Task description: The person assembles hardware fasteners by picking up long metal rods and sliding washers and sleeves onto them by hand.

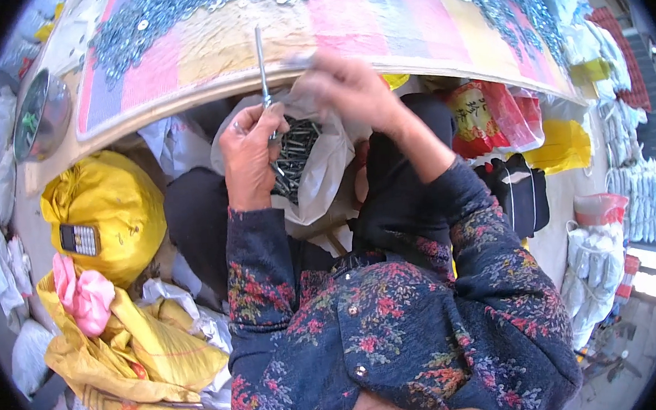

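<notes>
Left hand (251,153) pinches 1 long steel bolt (261,64) upright at its lower end — rigid, smooth, likely slippery. Right hand (350,88), blurred, grips the white bag's (321,171) rim — bolts inside, below the table edge (181,105).

navy floral sleeves (271,263), yellow sack (108,203), pink-striped cloth (344,19)

Two hands, one long bolt (261,60), one open plastic bag (317,167) of dark bolts, two yellow sacks at nine o'clock, washers beyond counting.
</notes>
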Motion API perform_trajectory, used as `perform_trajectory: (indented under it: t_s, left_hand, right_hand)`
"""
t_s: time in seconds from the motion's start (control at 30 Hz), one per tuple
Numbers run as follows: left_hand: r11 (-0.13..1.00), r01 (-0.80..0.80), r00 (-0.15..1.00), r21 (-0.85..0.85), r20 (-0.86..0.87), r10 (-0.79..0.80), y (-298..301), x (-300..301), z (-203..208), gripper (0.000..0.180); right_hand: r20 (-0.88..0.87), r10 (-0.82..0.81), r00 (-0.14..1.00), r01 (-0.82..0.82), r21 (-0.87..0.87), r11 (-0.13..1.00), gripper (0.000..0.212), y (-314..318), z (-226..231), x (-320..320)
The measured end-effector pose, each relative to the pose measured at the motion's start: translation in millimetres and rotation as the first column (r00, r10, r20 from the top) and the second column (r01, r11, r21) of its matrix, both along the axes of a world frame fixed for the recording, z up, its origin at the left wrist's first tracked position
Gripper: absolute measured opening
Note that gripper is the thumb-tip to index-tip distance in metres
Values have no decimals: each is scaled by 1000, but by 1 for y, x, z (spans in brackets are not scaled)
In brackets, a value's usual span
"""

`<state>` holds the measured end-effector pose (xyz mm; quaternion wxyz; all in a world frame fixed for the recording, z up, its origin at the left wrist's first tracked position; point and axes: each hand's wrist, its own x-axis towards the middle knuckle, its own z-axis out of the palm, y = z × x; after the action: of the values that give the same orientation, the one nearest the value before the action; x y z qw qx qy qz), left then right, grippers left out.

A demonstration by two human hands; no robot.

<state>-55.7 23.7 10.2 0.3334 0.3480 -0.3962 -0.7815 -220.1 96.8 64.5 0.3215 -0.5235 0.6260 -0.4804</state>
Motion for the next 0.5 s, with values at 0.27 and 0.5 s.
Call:
perform_trajectory:
  t_s: [0.27,0.5]
  left_hand:
    - [981,156,983,112,-115,-143,11,3,-7,9]
    - [979,141,988,150,-89,-129,11,-3,-2,18]
  right_hand:
    - [-802,-479,356,567,-222,793,27,-79,-20,-180]
    - [-643,-693,327,473,-523,709,23,-105,-48,-181]
